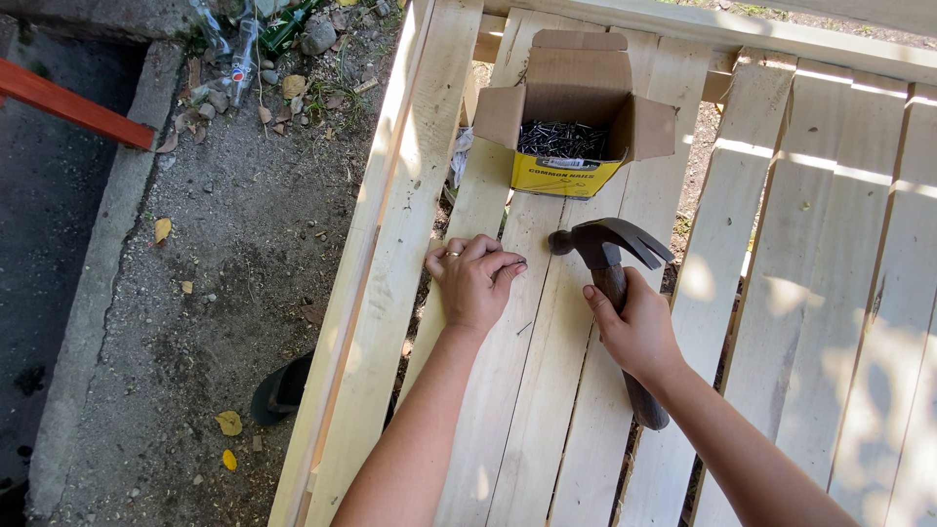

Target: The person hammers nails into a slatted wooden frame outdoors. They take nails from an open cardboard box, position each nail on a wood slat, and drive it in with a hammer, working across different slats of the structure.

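My right hand [636, 332] grips the wooden handle of a claw hammer [605, 249], whose dark steel head hovers just right of my left hand. My left hand [473, 278] rests with curled fingers on a pale wooden slat [508, 390], fingertips pinched together near the hammer head; anything held between them is too small to see. A loose nail [524, 328] lies on the slat between my wrists. An open cardboard box [571, 117] with a yellow front, full of nails, sits on the slats beyond both hands.
The slats form a pale wooden frame [390, 244] with narrow gaps, lying over the ground. To the left is gravel and dirt [234, 254] with leaves, stones, bottles [244, 44], a concrete curb [107, 254] and a red beam [73, 107].
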